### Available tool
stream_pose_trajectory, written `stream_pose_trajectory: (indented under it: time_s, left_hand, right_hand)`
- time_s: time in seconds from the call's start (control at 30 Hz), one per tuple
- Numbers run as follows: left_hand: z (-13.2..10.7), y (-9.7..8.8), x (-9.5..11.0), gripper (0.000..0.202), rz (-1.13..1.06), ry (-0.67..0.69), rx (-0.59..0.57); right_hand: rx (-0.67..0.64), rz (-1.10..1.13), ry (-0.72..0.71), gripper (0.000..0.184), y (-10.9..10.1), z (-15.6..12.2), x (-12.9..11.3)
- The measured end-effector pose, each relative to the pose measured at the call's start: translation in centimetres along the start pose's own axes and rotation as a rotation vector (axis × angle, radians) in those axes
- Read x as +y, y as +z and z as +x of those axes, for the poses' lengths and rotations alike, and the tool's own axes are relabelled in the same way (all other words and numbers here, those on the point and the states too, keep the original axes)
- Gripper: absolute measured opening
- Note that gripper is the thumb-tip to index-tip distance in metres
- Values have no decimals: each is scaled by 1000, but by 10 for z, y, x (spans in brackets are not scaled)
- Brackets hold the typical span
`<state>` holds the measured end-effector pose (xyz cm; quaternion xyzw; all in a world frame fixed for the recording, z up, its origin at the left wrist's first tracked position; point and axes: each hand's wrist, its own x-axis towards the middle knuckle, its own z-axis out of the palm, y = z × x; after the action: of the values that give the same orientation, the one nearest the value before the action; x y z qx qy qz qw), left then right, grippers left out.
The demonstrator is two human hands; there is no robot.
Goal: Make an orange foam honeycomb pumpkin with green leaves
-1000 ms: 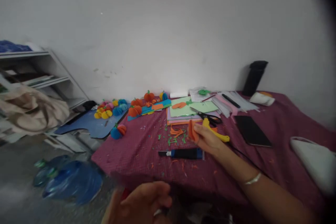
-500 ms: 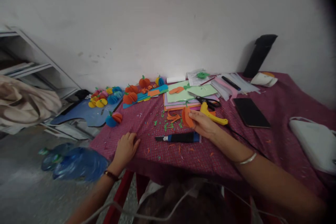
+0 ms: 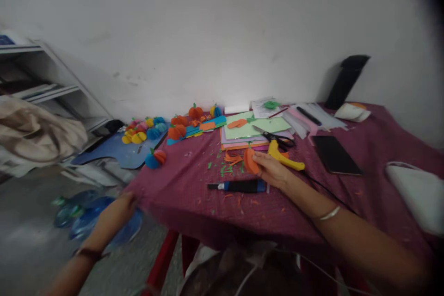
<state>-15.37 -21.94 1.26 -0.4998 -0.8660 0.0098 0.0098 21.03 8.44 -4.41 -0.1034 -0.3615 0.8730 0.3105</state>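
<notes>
My right hand (image 3: 272,169) pinches a small orange paper pumpkin (image 3: 250,161) with a green stem, held above the table. Under it lies a utility knife (image 3: 243,186) with a black and blue handle. A yellow hot glue gun (image 3: 284,157) rests just beyond my right wrist, close to black-handled scissors (image 3: 275,138). At the table's left front corner, my left hand (image 3: 120,210) is closed on the edge of the maroon tablecloth (image 3: 180,185); motion blurs its fingers. Orange strips (image 3: 233,158) and green scraps (image 3: 227,170) lie near the knife.
Stacked coloured paper (image 3: 243,129) lies at the back. Finished paper pumpkins (image 3: 176,132) stand left of it, more on a blue board (image 3: 121,152). A dark tablet (image 3: 336,155) and white device (image 3: 416,194) lie right. Plastic bottles (image 3: 79,210) lie on the floor.
My left hand has moved left, from lying on the tabletop to the cloth's corner. My right hand still holds the orange pumpkin in nearly the same place. The view has shifted slightly.
</notes>
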Motion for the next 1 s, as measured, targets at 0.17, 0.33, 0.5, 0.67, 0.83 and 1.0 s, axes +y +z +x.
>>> stream_pose_trajectory:
  time_s: [0.17,0.33,0.5,0.67,0.83,1.0]
  left_hand:
    - [49,-20,73,30,-292,167,172]
    - [78,-33,210,41,-744,442,79]
    - [94,-23,279,21,-1156,666,-260]
    - [105,-14,294,31,-1300,646,-417]
    - [101,-19,293,34,-1260,663,-426]
    - [96,-13,292,37,-1254,654,-373]
  right_hand:
    - [-26,-46,-32,32,11,-5,-6]
    - [-44,-87,-41,41,14,-9,-12]
    - [-6,-102,-45,41,8,-8,-15]
    - [31,-147,-19,40,5,-8,-16]
    - [19,-208,22,43,7,-9,-13]
    - [8,-288,24,45,8,-10,-11]
